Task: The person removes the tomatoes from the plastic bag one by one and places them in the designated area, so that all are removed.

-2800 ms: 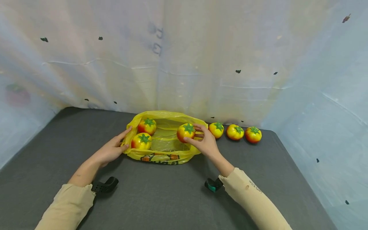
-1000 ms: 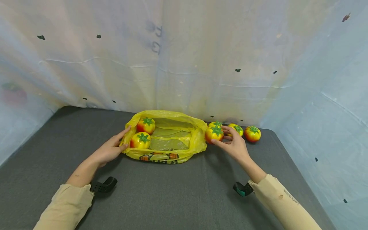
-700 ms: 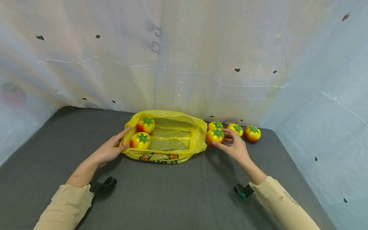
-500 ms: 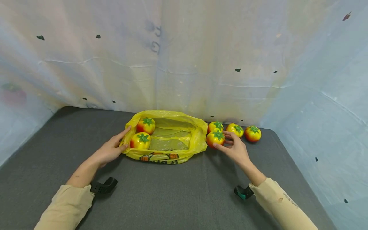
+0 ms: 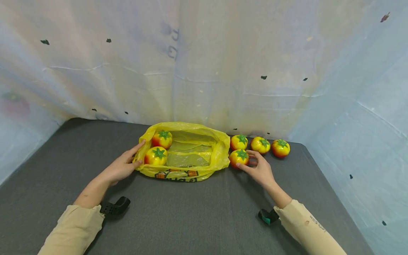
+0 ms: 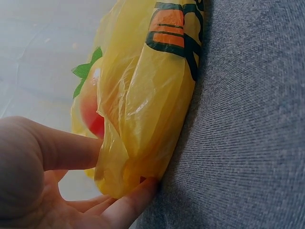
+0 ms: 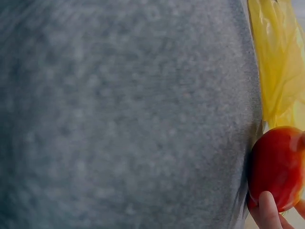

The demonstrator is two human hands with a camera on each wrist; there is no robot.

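While left hand [image 5: 120,170] pinches bag [image 5: 220,156], right hand [image 5: 260,170] angles inward, gripping tomato [image 5: 237,158].

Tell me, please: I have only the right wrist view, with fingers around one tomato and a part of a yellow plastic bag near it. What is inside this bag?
Observer: Two tomatoes lie in the left end of the bag.
Operator: Thank you. And what does the left hand do?
Observer: It grips the bag by its left end.
Operator: Are there other tomatoes outside, which I cannot see?
Observer: Yes, three more tomatoes are in a row on the dark table, to the right of the bag.
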